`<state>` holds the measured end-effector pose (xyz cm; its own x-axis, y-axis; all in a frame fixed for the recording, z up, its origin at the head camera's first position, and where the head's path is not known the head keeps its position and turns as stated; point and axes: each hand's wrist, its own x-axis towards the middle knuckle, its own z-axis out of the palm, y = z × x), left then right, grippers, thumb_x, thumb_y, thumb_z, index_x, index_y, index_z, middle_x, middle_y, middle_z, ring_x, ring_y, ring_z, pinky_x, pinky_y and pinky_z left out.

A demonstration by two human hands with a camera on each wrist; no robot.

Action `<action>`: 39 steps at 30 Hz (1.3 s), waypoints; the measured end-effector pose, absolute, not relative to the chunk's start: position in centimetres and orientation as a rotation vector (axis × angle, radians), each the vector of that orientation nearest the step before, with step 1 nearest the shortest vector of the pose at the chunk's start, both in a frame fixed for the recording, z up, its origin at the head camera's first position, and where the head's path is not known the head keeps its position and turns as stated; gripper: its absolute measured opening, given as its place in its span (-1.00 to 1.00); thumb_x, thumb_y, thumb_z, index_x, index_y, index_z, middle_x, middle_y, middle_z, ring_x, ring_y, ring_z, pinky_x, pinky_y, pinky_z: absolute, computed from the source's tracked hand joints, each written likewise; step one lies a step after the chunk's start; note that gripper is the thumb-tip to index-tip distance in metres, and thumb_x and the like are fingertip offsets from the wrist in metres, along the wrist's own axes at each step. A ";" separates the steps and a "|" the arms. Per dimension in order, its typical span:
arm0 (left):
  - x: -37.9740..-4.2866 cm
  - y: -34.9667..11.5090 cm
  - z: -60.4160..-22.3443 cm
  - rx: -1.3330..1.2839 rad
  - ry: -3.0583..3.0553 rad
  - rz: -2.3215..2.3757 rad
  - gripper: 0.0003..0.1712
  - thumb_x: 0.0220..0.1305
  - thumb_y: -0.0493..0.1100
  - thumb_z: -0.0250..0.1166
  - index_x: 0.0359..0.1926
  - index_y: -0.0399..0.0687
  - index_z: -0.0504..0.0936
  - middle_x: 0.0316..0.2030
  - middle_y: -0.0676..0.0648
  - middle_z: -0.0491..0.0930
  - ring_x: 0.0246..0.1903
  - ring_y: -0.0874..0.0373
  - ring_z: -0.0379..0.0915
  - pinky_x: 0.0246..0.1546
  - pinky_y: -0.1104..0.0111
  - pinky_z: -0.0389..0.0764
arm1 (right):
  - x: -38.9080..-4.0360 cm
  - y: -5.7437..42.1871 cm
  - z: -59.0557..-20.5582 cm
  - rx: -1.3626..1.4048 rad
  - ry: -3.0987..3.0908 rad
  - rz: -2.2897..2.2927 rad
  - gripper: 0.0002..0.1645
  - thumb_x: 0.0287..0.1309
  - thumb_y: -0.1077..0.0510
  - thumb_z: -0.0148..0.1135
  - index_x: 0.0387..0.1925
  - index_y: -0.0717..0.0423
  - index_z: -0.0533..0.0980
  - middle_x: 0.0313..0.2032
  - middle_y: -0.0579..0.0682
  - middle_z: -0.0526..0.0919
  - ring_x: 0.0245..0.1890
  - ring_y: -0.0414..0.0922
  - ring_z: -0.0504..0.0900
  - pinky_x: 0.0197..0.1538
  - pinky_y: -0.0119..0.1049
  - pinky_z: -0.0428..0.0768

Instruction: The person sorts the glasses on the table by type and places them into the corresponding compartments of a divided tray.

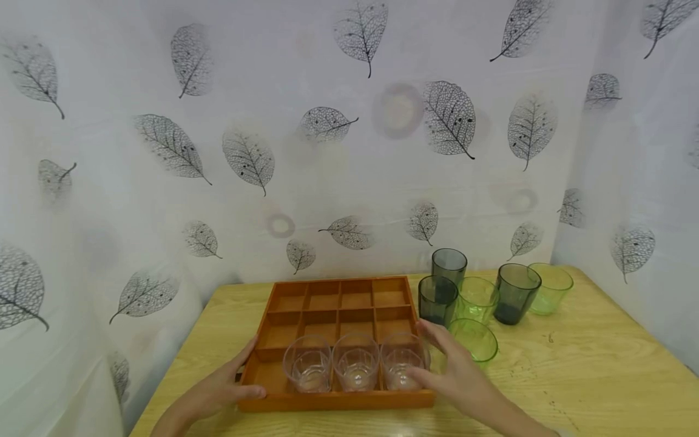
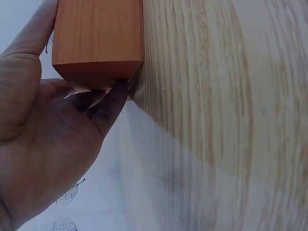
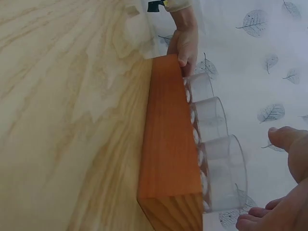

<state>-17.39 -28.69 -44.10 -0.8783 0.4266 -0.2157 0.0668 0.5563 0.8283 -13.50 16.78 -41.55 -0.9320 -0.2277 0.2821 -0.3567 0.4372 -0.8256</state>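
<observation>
A brown wooden tray (image 1: 338, 401) with a grid of compartments lies on the table. Three clear glasses stand side by side in its front row: a left one (image 1: 309, 370), a middle one (image 1: 356, 369) and a right one (image 1: 400, 368). The front-left compartment holds none. My left hand (image 1: 215, 389) grips the tray's front-left corner, thumb over the front edge; the left wrist view shows its fingers curled against the tray's underside. Beside the right glass is my right hand (image 1: 464, 379), thumb and fingers spread. The right wrist view shows a gap between that hand (image 3: 288, 192) and the glass.
Right of the tray stand several tumblers: dark grey ones (image 1: 516, 294) and green ones (image 1: 472, 340). The nearest grey tumbler (image 1: 437, 300) is close to the tray's right side. A leaf-patterned curtain (image 1: 338, 182) hangs behind the wooden table (image 1: 573, 370).
</observation>
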 end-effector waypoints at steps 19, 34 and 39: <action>-17.6 -28.6 -43.8 0.391 2.406 1.241 0.25 0.39 -0.01 0.41 0.64 -0.24 -0.35 0.57 -0.49 -0.37 0.45 -0.61 -0.20 0.32 -0.42 0.12 | -13.9 21.6 -40.6 0.450 -2.438 1.296 -0.21 0.22 0.14 0.51 0.39 0.29 0.39 0.27 0.20 0.56 0.21 0.11 0.55 0.19 -0.70 0.35; -17.4 -28.6 -44.0 0.396 2.426 1.230 0.23 0.40 0.00 0.40 0.64 -0.27 -0.33 0.56 -0.51 -0.35 0.43 -0.62 -0.12 0.31 -0.39 0.18 | -13.9 25.1 -41.3 0.299 -2.506 1.161 -0.14 0.21 0.08 0.52 0.42 0.28 0.35 0.29 0.22 0.51 0.24 0.24 0.49 0.11 -0.72 0.30; -17.4 -28.7 -44.2 0.412 2.418 1.234 0.22 0.42 -0.03 0.38 0.63 -0.27 -0.35 0.54 -0.56 -0.33 0.39 -0.64 0.01 0.27 -0.35 0.30 | -13.8 26.1 -41.3 0.266 -2.549 1.222 -0.12 0.26 0.02 0.48 0.45 0.27 0.31 0.32 0.25 0.47 0.27 0.28 0.44 0.06 -0.79 0.26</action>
